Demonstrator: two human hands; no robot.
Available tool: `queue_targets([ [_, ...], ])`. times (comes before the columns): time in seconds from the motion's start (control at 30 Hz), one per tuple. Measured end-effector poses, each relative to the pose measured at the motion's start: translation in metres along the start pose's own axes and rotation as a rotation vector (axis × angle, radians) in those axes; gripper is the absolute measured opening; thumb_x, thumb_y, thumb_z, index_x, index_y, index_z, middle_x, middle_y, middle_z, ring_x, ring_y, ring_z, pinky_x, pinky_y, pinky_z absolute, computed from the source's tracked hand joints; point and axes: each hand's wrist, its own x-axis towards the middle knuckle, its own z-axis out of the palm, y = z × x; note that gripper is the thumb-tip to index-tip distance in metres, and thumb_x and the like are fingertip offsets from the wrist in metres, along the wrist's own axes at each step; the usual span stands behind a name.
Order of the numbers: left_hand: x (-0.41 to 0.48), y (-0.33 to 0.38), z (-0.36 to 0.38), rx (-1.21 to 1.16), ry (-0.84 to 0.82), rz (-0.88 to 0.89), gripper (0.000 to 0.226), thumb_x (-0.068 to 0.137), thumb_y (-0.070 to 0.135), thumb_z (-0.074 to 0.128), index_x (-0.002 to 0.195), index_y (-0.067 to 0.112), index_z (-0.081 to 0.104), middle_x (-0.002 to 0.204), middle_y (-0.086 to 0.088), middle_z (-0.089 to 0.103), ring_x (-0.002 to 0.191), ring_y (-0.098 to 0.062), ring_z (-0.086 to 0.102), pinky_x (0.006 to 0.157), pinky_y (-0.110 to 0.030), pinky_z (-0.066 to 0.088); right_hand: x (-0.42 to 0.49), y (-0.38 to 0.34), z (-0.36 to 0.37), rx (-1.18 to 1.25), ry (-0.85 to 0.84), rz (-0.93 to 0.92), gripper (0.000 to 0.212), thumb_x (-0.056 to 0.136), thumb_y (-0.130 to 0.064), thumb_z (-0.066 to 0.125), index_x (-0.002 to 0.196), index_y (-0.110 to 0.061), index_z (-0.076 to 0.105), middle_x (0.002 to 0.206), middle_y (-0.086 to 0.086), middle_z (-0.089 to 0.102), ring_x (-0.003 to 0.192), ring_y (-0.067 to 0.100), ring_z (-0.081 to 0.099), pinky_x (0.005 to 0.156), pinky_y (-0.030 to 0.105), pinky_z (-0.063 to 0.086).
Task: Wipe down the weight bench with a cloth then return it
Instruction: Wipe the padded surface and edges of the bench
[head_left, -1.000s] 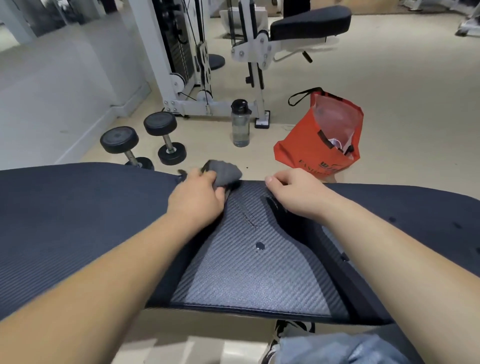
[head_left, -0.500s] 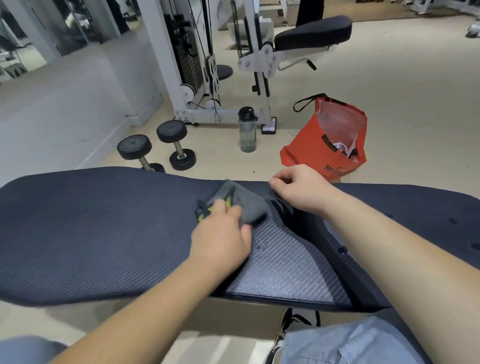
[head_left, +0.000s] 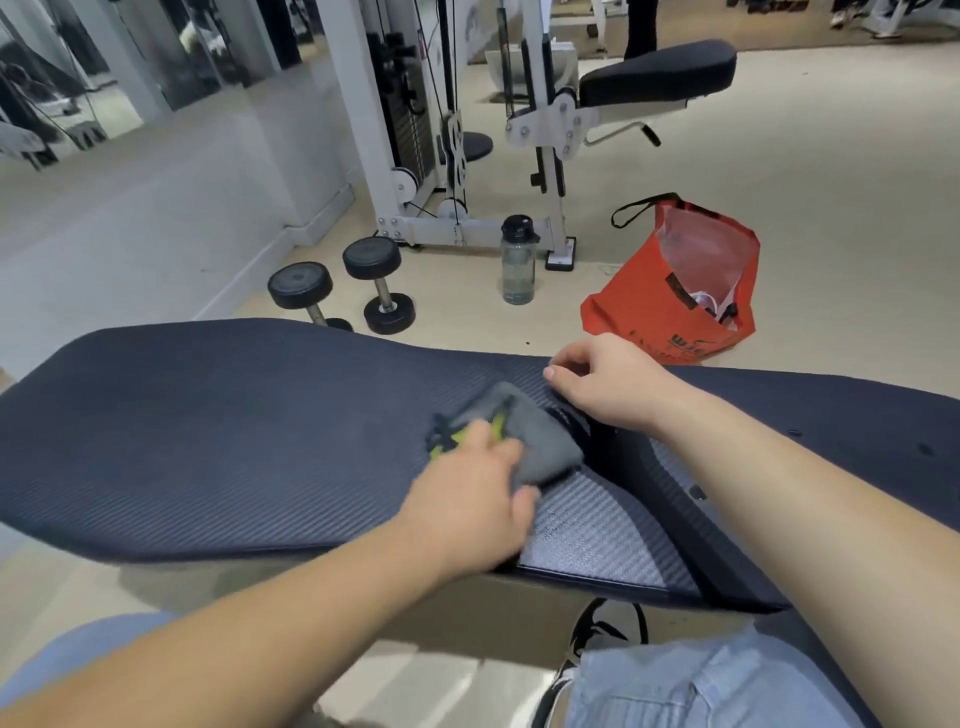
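A dark padded weight bench (head_left: 208, 436) stretches across the view in front of me, with a lighter textured panel near its middle. A grey cloth (head_left: 540, 441) with yellow-green marks lies bunched on the pad. My left hand (head_left: 472, 504) grips the cloth and presses it onto the bench surface. My right hand (head_left: 608, 384) rests on the far edge of the bench just right of the cloth, its fingers curled over the rim.
On the floor beyond the bench stand two black dumbbells (head_left: 343, 286), a clear water bottle (head_left: 518, 260) and an open orange bag (head_left: 675, 291). A white cable machine (head_left: 415, 130) with a black seat stands farther back. My knee and shoe show below.
My left hand has dragged the cloth from the bench's far edge toward me across the pad. My right hand has stayed on the far edge. The view has tilted up slightly.
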Motion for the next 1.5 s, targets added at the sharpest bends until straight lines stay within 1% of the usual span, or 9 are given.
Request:
queue_targets([
  [0.1,0.004,-0.022,-0.020,0.018,-0.068,0.167,0.042,0.093,0.045,0.052,0.134,0.040,0.051,0.119,0.001,0.045,0.103,-0.030,0.060,0.082,-0.035,0.049,-0.003,-0.014,0.003,-0.025,-0.009,-0.047,0.027,0.101,-0.035,0.059,0.114,-0.017,0.075,0.104,0.001,0.076,0.098,0.022,0.070,0.088,0.033,0.053],
  [0.33,0.028,-0.053,-0.023,0.007,-0.088,-0.085,0.042,0.094,0.053,0.056,0.122,0.021,0.057,0.119,-0.006,0.046,0.104,-0.033,0.058,0.087,-0.038,0.047,-0.006,-0.036,0.016,-0.117,-0.072,-0.161,0.040,0.097,-0.027,0.063,0.136,-0.025,0.065,0.140,-0.008,0.064,0.133,0.012,0.055,0.108,0.022,0.039],
  [0.43,0.026,-0.070,-0.043,-0.484,-0.247,-0.040,0.043,0.087,0.056,0.067,0.102,0.016,0.068,0.092,-0.008,0.058,0.081,-0.021,0.059,0.073,-0.034,0.052,-0.014,-0.045,0.028,-0.140,-0.228,-0.323,0.060,0.086,-0.018,0.072,0.144,-0.025,0.059,0.140,-0.006,0.060,0.134,0.009,0.049,0.115,0.020,0.034],
  [0.53,0.021,-0.092,-0.050,-0.942,-0.193,-0.168,0.019,0.093,0.025,0.064,0.095,0.010,0.075,0.082,-0.014,0.068,0.067,-0.021,0.065,0.061,-0.037,0.060,-0.020,-0.050,0.042,-0.171,-0.424,-0.355,0.097,0.080,-0.035,0.083,0.160,-0.037,0.028,0.147,-0.007,0.048,0.138,0.008,0.037,0.118,0.020,0.027],
  [0.6,0.021,-0.103,-0.046,-0.679,0.010,-0.099,0.020,0.090,0.014,0.058,0.095,0.018,0.077,0.082,0.000,0.073,0.068,-0.015,0.066,0.067,-0.039,0.061,-0.017,-0.049,0.053,-0.285,-0.448,-0.354,0.111,0.078,-0.054,0.080,0.163,-0.043,0.008,0.152,-0.008,0.039,0.144,0.011,0.028,0.121,0.031,0.029],
  [0.93,0.028,-0.140,-0.047,-0.366,0.247,-0.145,0.036,0.093,0.025,0.051,0.125,0.030,0.067,0.108,0.012,0.060,0.105,-0.018,0.060,0.092,-0.042,0.054,0.042,-0.036,0.070,-0.389,0.070,-0.142,0.057,0.088,-0.065,0.057,0.133,-0.030,0.061,0.133,-0.001,0.058,0.129,0.027,0.051,0.108,0.043,0.043],
  [1.23,0.013,-0.124,-0.053,-0.420,0.091,0.182,0.054,0.075,0.029,0.060,0.129,0.033,0.059,0.126,0.016,0.046,0.121,-0.010,0.040,0.102,-0.026,0.041,0.009,-0.064,0.081,-0.282,-0.201,-0.306,0.069,0.065,-0.081,0.061,0.119,-0.039,0.067,0.121,-0.018,0.060,0.116,0.012,0.050,0.099,0.039,0.047],
  [1.37,0.020,-0.118,-0.044,-0.368,-0.018,0.252,0.085,0.080,0.038,0.068,0.156,0.033,0.031,0.155,0.013,0.034,0.146,-0.010,0.021,0.119,-0.024,0.023,0.021,-0.059,0.057,-0.035,-0.255,-0.123,0.058,0.074,-0.038,0.089,0.125,-0.026,0.064,0.124,-0.013,0.069,0.116,0.008,0.064,0.104,0.034,0.051],
  [1.5,0.038,-0.101,-0.036,-0.102,-0.025,0.209,0.074,0.084,0.056,0.064,0.151,0.042,0.035,0.148,0.013,0.040,0.135,-0.020,0.035,0.111,-0.039,0.039,0.012,-0.044,0.019,0.245,-0.220,0.052,0.036,0.090,-0.011,0.078,0.125,-0.014,0.069,0.122,-0.003,0.074,0.118,0.012,0.068,0.105,0.025,0.052],
])
